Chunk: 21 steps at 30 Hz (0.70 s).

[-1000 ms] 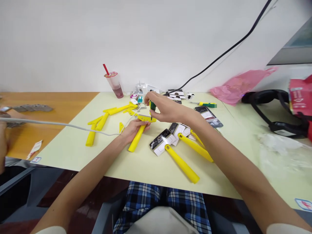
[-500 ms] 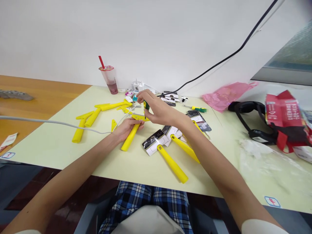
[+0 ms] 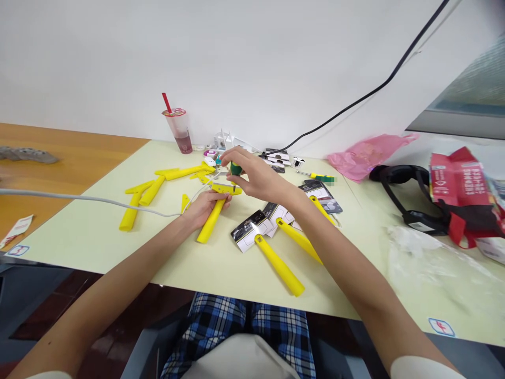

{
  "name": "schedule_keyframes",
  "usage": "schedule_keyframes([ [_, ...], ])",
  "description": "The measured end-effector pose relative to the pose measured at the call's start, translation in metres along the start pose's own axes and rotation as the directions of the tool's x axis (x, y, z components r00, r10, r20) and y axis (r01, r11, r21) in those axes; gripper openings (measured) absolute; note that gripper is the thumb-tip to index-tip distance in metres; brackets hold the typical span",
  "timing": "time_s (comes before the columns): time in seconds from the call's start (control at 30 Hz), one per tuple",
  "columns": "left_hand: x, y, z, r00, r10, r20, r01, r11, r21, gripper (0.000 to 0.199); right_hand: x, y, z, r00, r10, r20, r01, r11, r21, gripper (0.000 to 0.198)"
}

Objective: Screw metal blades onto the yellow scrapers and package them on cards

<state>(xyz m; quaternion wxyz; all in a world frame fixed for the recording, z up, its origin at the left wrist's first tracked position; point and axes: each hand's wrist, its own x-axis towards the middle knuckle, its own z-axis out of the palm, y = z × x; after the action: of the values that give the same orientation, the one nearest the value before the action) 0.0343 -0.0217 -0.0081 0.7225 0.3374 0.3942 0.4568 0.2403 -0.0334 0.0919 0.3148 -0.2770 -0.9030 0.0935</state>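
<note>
- Pinning the yellow tool (image 3: pixel 213 215) flat with my left hand (image 3: pixel 205 206), fingers curled over its handle, near the middle of the table (image 3: pixel 98 231), so it cannot twist.
- My right hand (image 3: pixel 252 176) pinches the green screwdriver (image 3: pixel 235 171) upright, tip down on the tool's yellow head, probably to bear straight on a screw.
- Finished-looking yellow tools (image 3: pixel 278 263) lie toward the near edge, loose yellow parts (image 3: pixel 152 189) toward the left edge.
</note>
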Motion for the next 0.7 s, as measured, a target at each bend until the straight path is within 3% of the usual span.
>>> schedule_keyframes([
  [0.13,-0.0007,0.0008,0.0017,1.0,0.002,0.001,-0.002,1.0,0.01,0.013,0.0001,-0.0006,0.0023,0.998,0.064,0.01,-0.064,0.996,-0.061,0.01],
  [0.3,0.0007,0.0013,-0.0001,1.0,0.004,0.01,-0.004,1.0,0.023,0.016,-0.0006,0.001,-0.0006,0.999,0.026,0.03,-0.024,0.999,-0.043,0.037],
  [0.5,0.0012,0.0005,-0.0025,1.0,0.009,0.015,-0.009,0.999,0.042,0.012,-0.0019,0.0021,0.0037,1.0,0.022,-0.017,-0.022,0.999,-0.031,0.01],
  [0.7,0.0021,-0.0001,-0.0044,0.999,0.019,0.038,-0.02,0.999,0.044,0.018,-0.0015,0.0054,0.0042,0.996,-0.077,-0.035,0.078,0.996,0.041,0.03],
])
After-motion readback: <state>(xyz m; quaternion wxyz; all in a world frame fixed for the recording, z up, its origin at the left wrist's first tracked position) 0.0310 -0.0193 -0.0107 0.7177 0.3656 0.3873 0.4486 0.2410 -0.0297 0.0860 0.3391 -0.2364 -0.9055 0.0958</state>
